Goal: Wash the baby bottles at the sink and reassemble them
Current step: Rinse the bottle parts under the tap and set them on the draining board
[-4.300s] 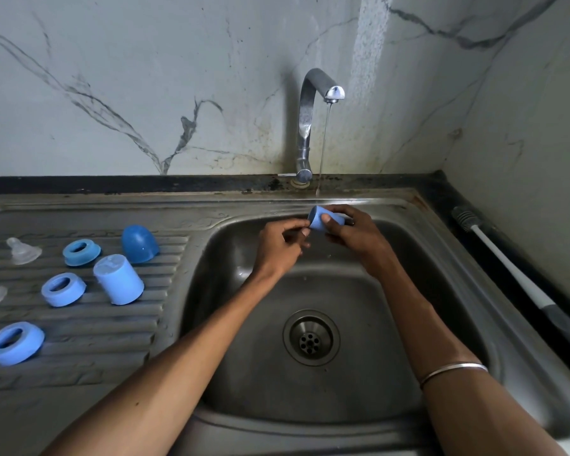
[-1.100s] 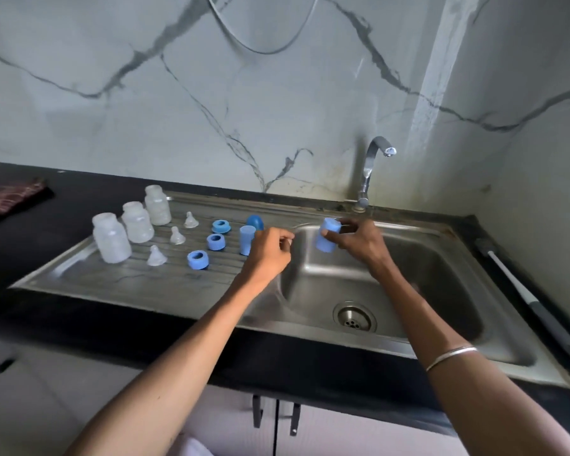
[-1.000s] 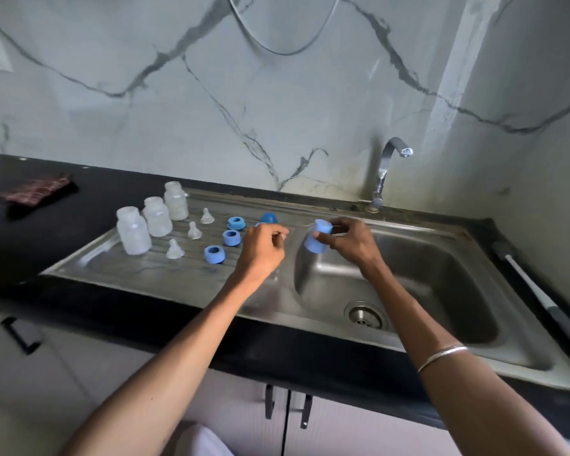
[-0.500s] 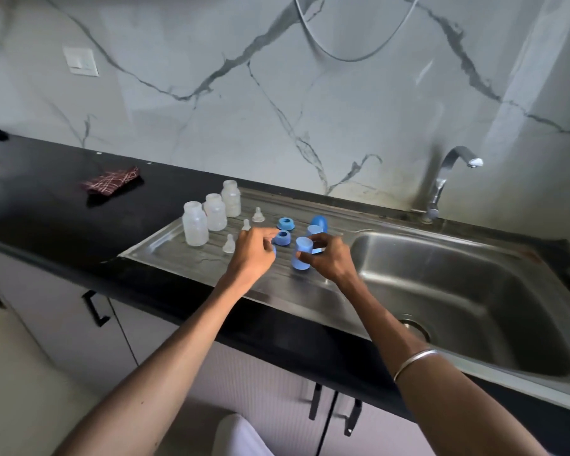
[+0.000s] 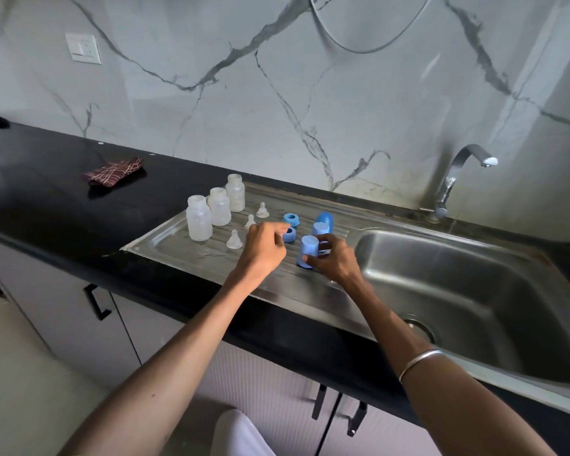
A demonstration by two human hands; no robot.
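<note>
Cap (image 5: 307,251) rinsed moments ago under the tap (image 5: 454,179) now goes down on the drainboard (image 5: 185,251) left of it; my right hand (image 5: 334,261) grips it, left hand (image 5: 264,241) loosely curled, holding nothing. Reassembly next, probably.

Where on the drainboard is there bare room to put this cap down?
Bare drainboard lies along its front edge, ahead of the nipples, left of the right hand holding the cap. Crowded: the back half, with bottles, rings and other caps.
</note>
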